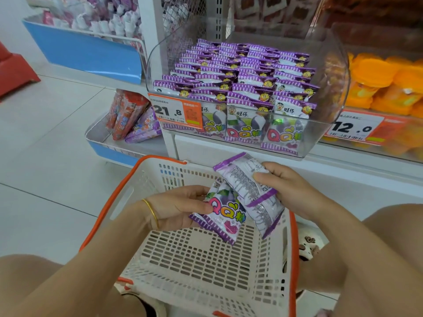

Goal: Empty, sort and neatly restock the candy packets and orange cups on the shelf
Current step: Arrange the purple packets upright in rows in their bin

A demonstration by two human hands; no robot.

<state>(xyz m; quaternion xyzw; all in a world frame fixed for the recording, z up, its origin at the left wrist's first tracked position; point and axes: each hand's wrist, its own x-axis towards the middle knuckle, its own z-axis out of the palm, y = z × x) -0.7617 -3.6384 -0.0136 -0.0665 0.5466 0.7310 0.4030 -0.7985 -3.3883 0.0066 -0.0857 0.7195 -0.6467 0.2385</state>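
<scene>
The white basket point(114, 202) sits on the tiled floor point(45, 156), its far rim near the shelf edge; the floor stretches away to the left. Above it, the open-topped clear bin point(329, 124) holds neat rows of purple candy packets point(240, 72).

The left hand point(176, 207) has its grip clamped on face-up packets point(224, 216) over the basket. The right hand point(283, 186) has its grip pinched on back-side-up packets point(247, 179) that overlap them.

Orange cups point(389, 83) fill the next bin to the right. A price tag point(176, 112) fronts the clear bin.

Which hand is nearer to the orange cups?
Right. The right hand is below and left of the orange cups; the left hand is farther left. Both hold candy packets.
</scene>
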